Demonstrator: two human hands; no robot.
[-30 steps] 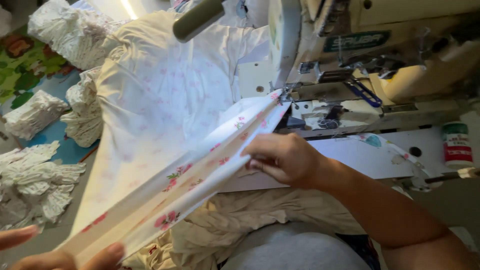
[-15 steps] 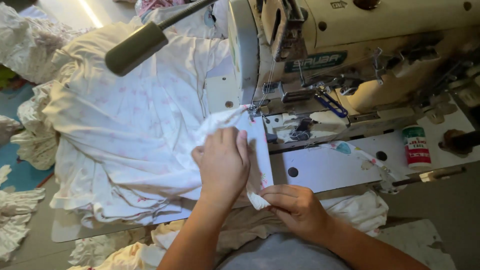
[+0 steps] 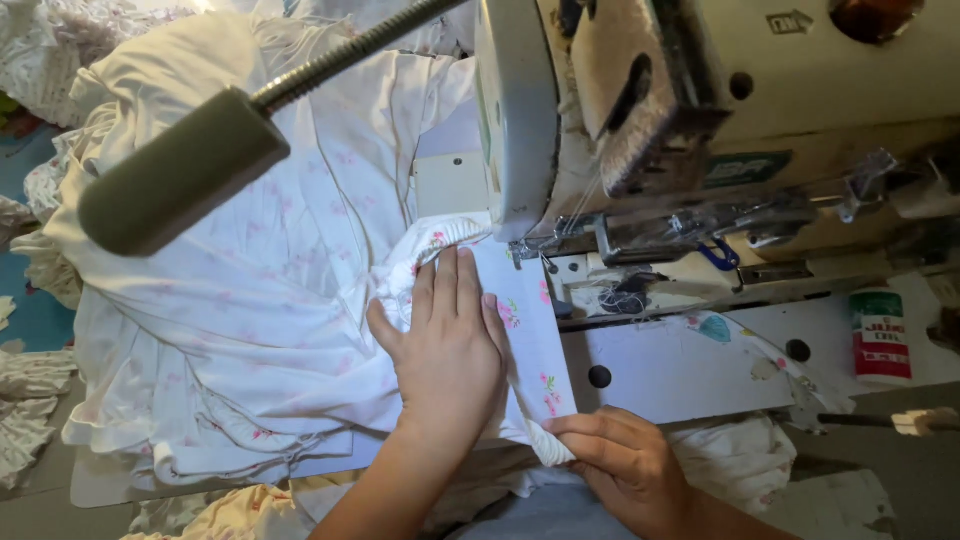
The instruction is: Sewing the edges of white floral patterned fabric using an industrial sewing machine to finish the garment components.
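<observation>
White cloth with small pink flowers (image 3: 530,335) lies as a folded strip on the tabletop (image 3: 690,365), and its far end reaches the foot of the sewing machine (image 3: 700,130), just under the needle part. The left hand (image 3: 450,350) lies flat on this strip, palm down, fingers stretched and close together, pointing toward the machine; its grip is not closed on anything, it only presses the cloth down. The right hand (image 3: 615,465) is at the near edge of the tabletop and holds the near end of the same strip, pinched between thumb and fingers, so its grip is narrow and closed on the cloth. To the left of the hands a big heap of the same white fabric (image 3: 250,290) covers the tabletop. A grey lamp head on a flexible metal arm (image 3: 185,170) hangs above this heap. At the right side, well apart from the hands, a small bottle with red and green label (image 3: 880,335) stands beside the machine.
</observation>
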